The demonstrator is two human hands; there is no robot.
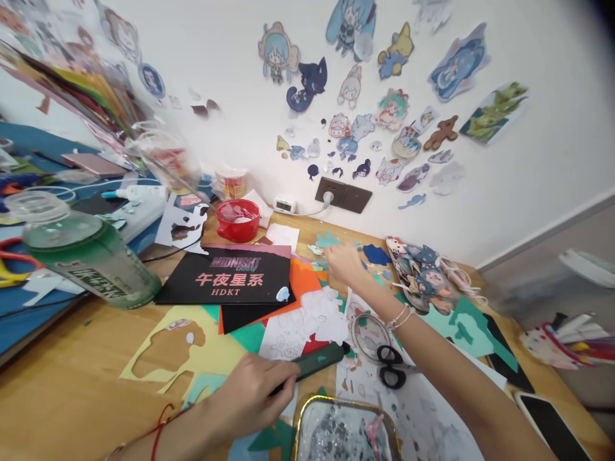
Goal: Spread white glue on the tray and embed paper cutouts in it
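Observation:
My left hand (262, 390) is closed around one end of a dark green, pen-like tool (319, 360), which lies across the drawn paper sheets (283, 336). Farther back, my right hand (344, 262) reaches over the table beside small teal paper scraps (327, 240); its fingers are curled together, and anything in them is too small to make out. Black-handled scissors (391, 366) rest on paper under my right forearm. In front of the tool sits a gold-rimmed tray (300, 426) with glittery contents.
A black folder (223, 275), yellow cut paper (216, 339), green bottle (96, 256) and red bowl (237, 221) stand or lie left. At right are a pile of cutouts (425, 275), a phone (552, 426) and a pen holder (552, 346). Cutouts cover the wall (230, 70) behind.

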